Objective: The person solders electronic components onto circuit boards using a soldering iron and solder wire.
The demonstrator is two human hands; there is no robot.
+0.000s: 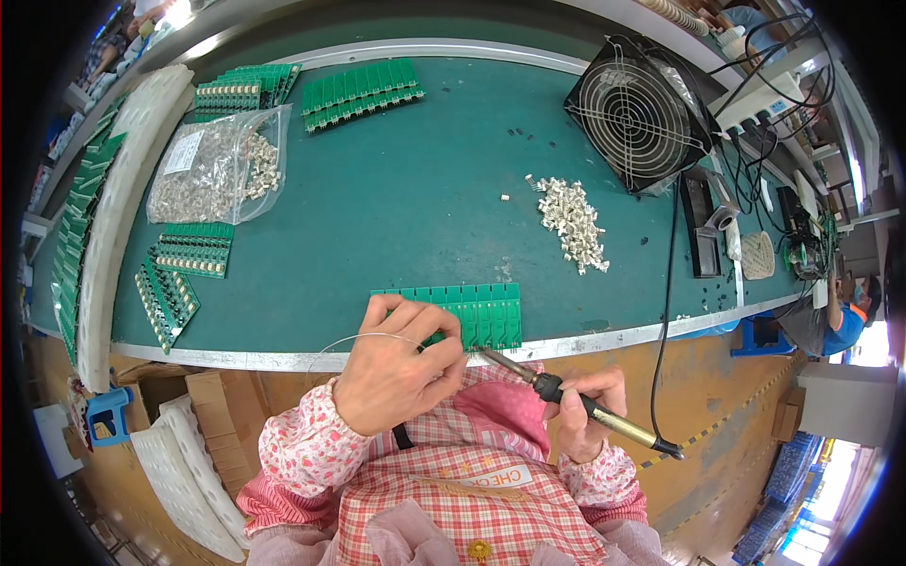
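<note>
At the near edge of the bench lies a green circuit board panel (491, 316), its left part under my left hand (389, 370). The fingers of that hand are curled together round a thin solder wire (351, 338), whose loose length arcs out to the left. My right hand (593, 401) grips a soldering iron (628, 429) by its handle. The iron's tip points left to the near edge of the panel, close to my left fingertips. Whether the tip touches a joint is too small to tell.
A heap of small white connectors (571, 222) lies right of centre. A fan (637, 113) stands behind it, and the iron's black cord (665, 321) runs along the right. At left are a bag of connectors (212, 170), more board panels (363, 92) and a long foam strip (123, 217).
</note>
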